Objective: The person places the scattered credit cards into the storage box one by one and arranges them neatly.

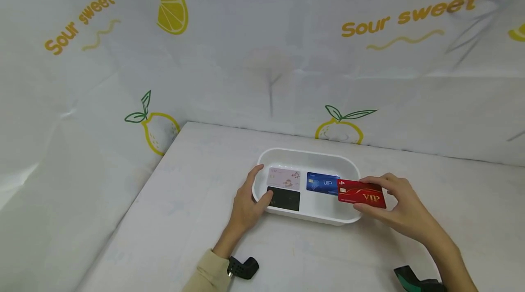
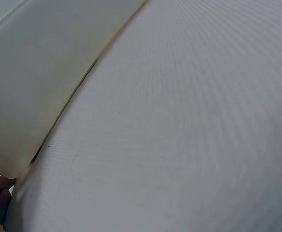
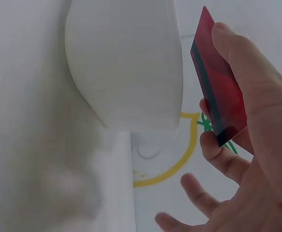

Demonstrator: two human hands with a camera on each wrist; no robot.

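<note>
My right hand (image 1: 404, 207) pinches a red VIP card (image 1: 361, 192) by its edges, thumb below and fingers above. The card is held over the right end of a white plastic tray (image 1: 324, 219). In the right wrist view, the card (image 3: 220, 82) shows its dark stripe and stands apart from the tray wall (image 3: 126, 72). The left hand (image 1: 246, 207) grips the tray's left end, its thumb over the rim by a black card (image 1: 287, 199). Also in the tray lie a pink card (image 1: 284, 178) and a blue VIP card (image 1: 321, 183), partly overlapped in view by the red one.
The tray rests on a white-covered table (image 1: 184, 201). Behind it stands a white backdrop (image 1: 262, 64) printed with lemons and lettering. Dark straps (image 1: 244, 268) are on both wrists.
</note>
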